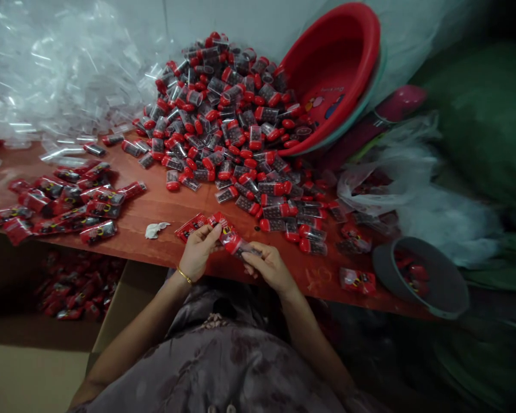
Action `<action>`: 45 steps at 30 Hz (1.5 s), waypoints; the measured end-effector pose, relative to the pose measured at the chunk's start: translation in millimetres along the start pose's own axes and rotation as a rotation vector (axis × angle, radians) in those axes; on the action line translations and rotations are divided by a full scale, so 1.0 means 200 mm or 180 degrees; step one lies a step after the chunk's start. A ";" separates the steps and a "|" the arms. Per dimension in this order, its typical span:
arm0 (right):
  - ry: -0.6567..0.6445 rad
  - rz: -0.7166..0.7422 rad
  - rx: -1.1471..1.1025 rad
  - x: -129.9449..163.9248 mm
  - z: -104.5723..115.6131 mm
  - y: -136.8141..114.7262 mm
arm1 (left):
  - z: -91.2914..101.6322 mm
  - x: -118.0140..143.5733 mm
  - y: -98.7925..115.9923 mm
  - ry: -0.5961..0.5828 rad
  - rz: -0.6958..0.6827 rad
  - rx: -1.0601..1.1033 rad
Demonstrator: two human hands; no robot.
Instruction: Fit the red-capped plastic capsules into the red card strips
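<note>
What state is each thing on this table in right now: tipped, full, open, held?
Red basin: tipped on its side, mouth toward the table.
Pile of capped tubes: spilled loose from the basin.
Wrapped packets: lying in a loose heap.
Cardboard box: open, packets inside.
Grey bowl: upright, a few red pieces inside.
Sleeve: held by left hand and right hand.
</note>
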State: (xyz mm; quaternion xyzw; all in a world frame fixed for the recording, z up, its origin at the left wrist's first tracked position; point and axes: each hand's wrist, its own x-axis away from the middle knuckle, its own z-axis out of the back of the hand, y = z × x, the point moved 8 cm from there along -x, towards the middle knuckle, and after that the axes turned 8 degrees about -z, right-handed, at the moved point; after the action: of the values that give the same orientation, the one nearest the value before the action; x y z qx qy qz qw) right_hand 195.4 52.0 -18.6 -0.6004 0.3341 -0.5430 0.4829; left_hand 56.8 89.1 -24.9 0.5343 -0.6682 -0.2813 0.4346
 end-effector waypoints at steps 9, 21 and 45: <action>0.0625 0.0296 0.0046 -0.03 -0.03 -0.01 | -0.03 0.00 -0.07 0.0207 0.0010 0.0259; 0.0310 0.0214 -0.0930 -0.10 -0.19 0.05 | -0.07 0.00 -0.05 -0.0285 -0.0026 -0.0091; 0.0540 0.0106 -0.0550 -0.10 -0.14 0.07 | -0.05 0.04 -0.09 -0.0563 -0.0008 0.0151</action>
State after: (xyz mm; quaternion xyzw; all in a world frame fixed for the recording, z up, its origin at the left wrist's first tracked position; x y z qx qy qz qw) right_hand 166.8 59.3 -40.5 -0.5860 0.4292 -0.5530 0.4082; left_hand 73.2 78.0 -33.6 0.5184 -0.7098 -0.3121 0.3608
